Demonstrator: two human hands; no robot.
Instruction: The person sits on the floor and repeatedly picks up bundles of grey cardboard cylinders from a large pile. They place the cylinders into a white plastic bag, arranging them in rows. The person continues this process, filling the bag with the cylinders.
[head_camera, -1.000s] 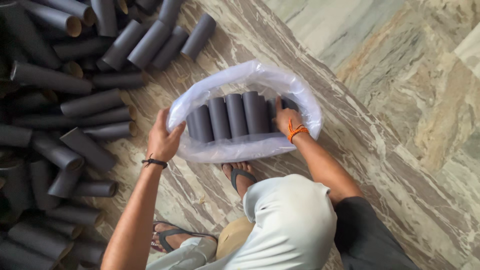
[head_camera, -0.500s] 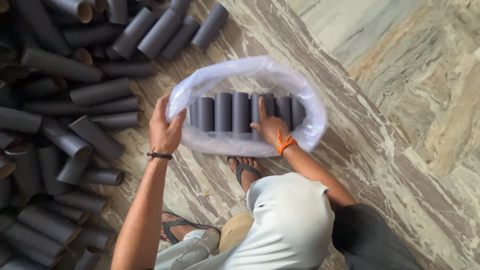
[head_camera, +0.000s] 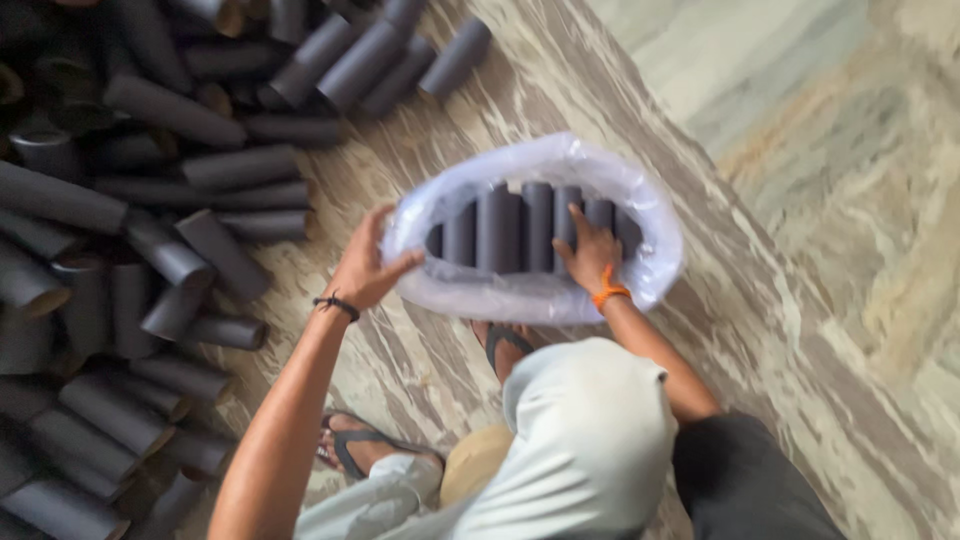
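Five grey tubes (head_camera: 520, 228) in bag (head_camera: 640, 200) — left hand (head_camera: 365, 265) grips rim, right hand (head_camera: 590, 250) open-flat on tubes.

Plastic bag (head_camera: 640, 285) of grey tubes (head_camera: 500, 230): left hand (head_camera: 365, 265) grips rim, right hand (head_camera: 590, 250) presses tubes; loose tube pile (head_camera: 130, 250) alongside.

The light is soft, even daylight, moderately bright, with no hard shadows anywhere. The whole picture is smeared by motion blur, so edges look streaked and fine detail is lost. The translucent white plastic bag (head_camera: 640, 190) catches pale glare along its rim. The heap of dark grey cardboard tubes (head_camera: 120, 250) on the left falls into dim, murky tones. The veined marble floor (head_camera: 800, 180) looks washed out at upper right.
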